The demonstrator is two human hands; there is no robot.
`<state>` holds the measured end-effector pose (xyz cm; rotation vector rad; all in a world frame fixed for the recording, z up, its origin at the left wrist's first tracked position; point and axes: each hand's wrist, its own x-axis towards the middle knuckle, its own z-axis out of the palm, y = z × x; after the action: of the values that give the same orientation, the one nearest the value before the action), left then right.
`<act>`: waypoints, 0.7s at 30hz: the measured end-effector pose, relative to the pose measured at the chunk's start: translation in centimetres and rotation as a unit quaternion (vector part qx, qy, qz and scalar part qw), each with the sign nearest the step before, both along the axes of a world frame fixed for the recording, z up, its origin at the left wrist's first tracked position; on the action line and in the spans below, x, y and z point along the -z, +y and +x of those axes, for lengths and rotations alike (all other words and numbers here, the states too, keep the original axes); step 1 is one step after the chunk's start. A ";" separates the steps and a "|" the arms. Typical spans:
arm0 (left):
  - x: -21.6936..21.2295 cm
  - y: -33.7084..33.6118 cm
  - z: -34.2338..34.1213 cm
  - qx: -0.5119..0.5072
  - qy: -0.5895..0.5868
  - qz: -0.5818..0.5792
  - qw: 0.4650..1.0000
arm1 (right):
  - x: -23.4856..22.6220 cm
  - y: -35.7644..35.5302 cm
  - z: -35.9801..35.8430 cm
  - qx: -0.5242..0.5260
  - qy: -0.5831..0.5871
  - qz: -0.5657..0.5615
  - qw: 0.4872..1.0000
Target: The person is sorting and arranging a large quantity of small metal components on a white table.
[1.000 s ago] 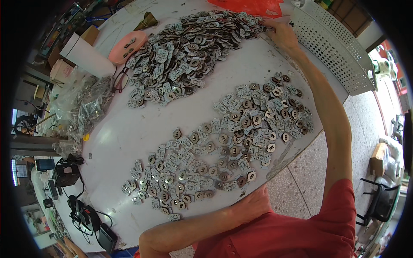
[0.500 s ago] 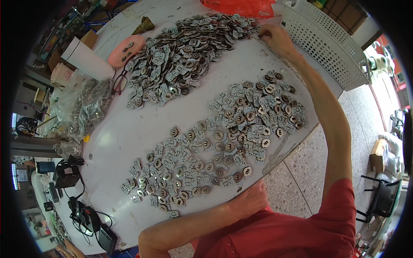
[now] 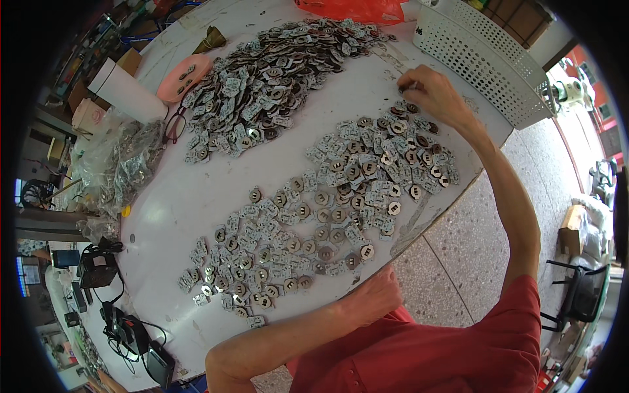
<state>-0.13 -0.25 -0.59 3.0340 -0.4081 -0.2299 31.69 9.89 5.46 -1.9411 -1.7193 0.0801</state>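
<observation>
Near spread (image 3: 380,196), one part (image 3: 415,86) apparently pinched at its far end

The right hand (image 3: 432,95), fingertips narrowed, should work low, scattering nothing; the left hand (image 3: 377,295) curls by the near edge, contents unclear. Counted: one white basket (image 3: 485,72), far right; one far heap (image 3: 255,85) and one spread, pieces uncountable; one pink dish (image 3: 169,85), far left, holding apparently four.

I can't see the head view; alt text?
The right hand is at the far end of a spread of small metal parts on a white table; the left hand is by the near edge. A denser heap lies beyond, with a white basket to its right.
</observation>
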 end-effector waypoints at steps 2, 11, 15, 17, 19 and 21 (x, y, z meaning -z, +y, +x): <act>0.3 0.0 -0.2 -0.009 -0.009 0.005 1.000 | -0.3 -1.4 -1.3 0.003 0.032 -0.016 0.999; -0.2 -0.1 -0.3 0.005 -0.025 0.057 0.998 | 0.1 5.4 4.1 0.028 -0.005 0.020 0.999; -0.6 -0.4 0.0 0.005 -0.032 0.059 0.998 | 3.2 11.1 9.8 0.099 -0.118 0.092 0.984; -0.3 -0.4 -0.2 0.012 -0.048 0.073 0.996 | 3.8 13.0 9.9 0.106 -0.128 0.106 0.980; -0.7 -0.1 -0.4 0.003 -0.086 0.109 0.990 | 3.3 13.9 8.3 0.148 -0.095 0.036 0.984; -0.7 0.0 -0.6 -0.004 -0.126 0.145 0.981 | 2.4 13.5 7.2 0.154 -0.091 0.014 0.984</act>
<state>-0.71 -0.23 0.14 3.3648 -0.4115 0.1088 38.93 23.36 3.03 -2.2244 -1.4970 -0.2397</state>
